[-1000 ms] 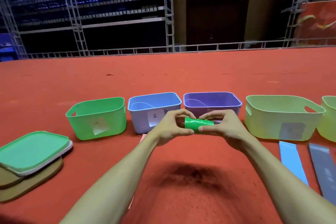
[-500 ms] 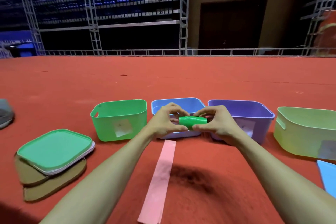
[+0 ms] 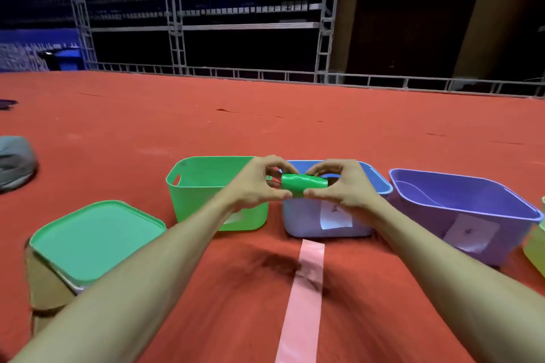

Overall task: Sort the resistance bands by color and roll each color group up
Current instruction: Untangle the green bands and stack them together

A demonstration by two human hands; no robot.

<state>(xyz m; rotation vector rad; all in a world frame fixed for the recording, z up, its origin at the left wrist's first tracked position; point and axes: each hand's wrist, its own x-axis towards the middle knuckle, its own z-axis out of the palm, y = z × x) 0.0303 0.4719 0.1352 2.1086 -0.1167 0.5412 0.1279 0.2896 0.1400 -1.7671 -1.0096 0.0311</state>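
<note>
Red carpet (image 3: 265,127) runs back to a rail and dark metal racking. Above it, both hands are raised close together and pinch a rolled green resistance band (image 3: 303,183) that lies crosswise between them. The left hand (image 3: 253,187) curls thumb and fingertips round its left end, and the right hand (image 3: 346,190) does the same at its right end. The grip matches that of half a second ago, and the roll looks as tight as it did then.

What has changed is where the hands sit against the row of bins. Before, the roll showed against the gap between the blue and purple bins. Now it shows against the left rim of the blue bin (image 3: 306,222), with the left hand in front of the green bin (image 3: 200,206). The purple bin (image 3: 460,215) stands just right of the blue one. Only a sliver of the yellow-green bin (image 3: 536,250) shows at the right edge, less than before.

A pink band (image 3: 303,300) lies flat on the carpet, running from the foot of the blue bin toward the person. At the left a green lid (image 3: 94,239) rests on brown boards (image 3: 44,286), and a grey object (image 3: 14,162) lies farther back.
</note>
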